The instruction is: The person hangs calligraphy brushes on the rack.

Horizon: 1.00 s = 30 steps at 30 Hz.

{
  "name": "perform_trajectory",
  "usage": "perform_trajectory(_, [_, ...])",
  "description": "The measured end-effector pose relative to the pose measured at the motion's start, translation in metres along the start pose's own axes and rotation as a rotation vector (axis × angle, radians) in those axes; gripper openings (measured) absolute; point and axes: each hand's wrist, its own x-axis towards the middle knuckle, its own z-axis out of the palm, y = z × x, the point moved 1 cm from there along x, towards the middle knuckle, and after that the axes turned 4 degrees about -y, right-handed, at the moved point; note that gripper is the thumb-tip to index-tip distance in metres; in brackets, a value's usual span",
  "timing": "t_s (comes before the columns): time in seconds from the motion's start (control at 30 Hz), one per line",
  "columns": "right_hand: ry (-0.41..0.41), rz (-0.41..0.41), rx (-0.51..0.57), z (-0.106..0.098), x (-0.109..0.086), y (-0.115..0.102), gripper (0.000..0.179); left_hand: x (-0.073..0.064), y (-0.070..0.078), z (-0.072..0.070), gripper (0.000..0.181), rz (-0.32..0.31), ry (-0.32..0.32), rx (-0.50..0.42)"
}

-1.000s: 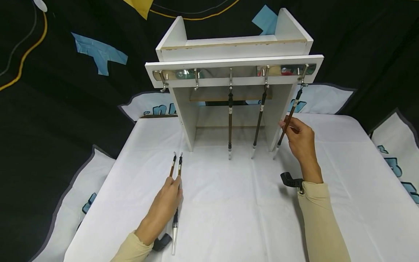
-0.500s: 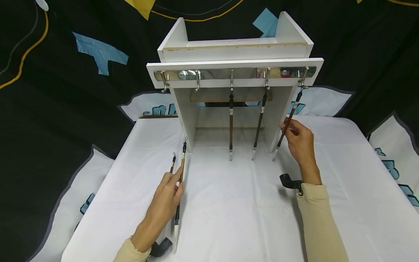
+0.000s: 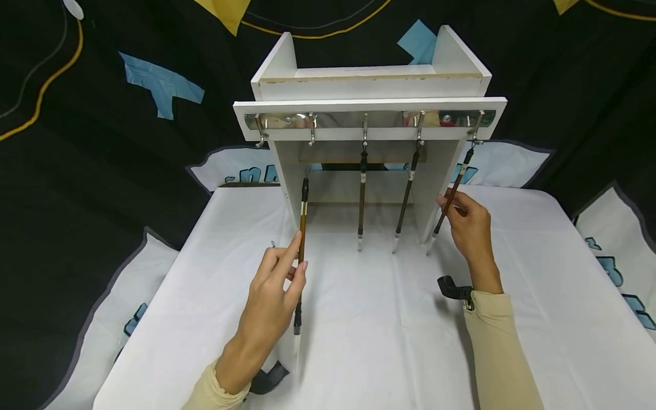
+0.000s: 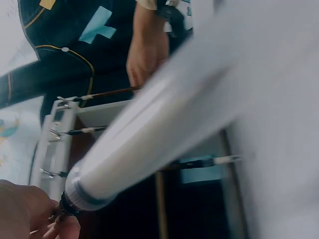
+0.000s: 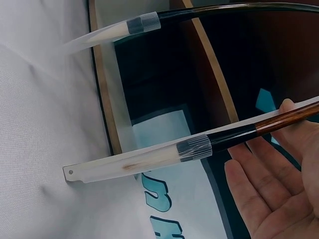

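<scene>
My left hand [image 3: 271,302] pinches a calligraphy brush [image 3: 303,213] with a brown handle and a black, looped upper end. It points upward before the left panel of the white rack; its clear-capped white bristles [image 4: 129,139] loom large and blurred in the left wrist view. A wire loop [image 3: 273,244] of another brush on the table shows past my left fingers, the rest hidden. On the rightmost hook hangs a brown brush [image 3: 461,171], held at mid-handle by my right hand [image 3: 471,228]. In the right wrist view its capped bristles [image 5: 149,162] point left.
A white rack [image 3: 369,105] with a row of metal hooks stands at the back of the cloth-covered table [image 3: 359,330]. Two capped brushes hang from it, one at the middle [image 3: 362,199], one right of that [image 3: 407,199]. The two left hooks [image 3: 260,131] carry no brush.
My left hand has lifted the brush off the table and carried it up and right toward the rack, leaving the other brush behind. My right hand has stayed on the hanging brush.
</scene>
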Motion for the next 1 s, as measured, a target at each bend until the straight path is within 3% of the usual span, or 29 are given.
perform_trajectory(0.27, [0.007, 0.000, 0.012, 0.001, -0.001, 0.002, 0.047, 0.019, 0.015, -0.005, 0.061, 0.010, 0.036, 0.037])
perform_trajectory(1.0, [0.013, -0.015, 0.011, 0.001, 0.001, 0.003, 0.047, 0.030, 0.017, -0.002, 0.059, 0.019, 0.033, 0.002])
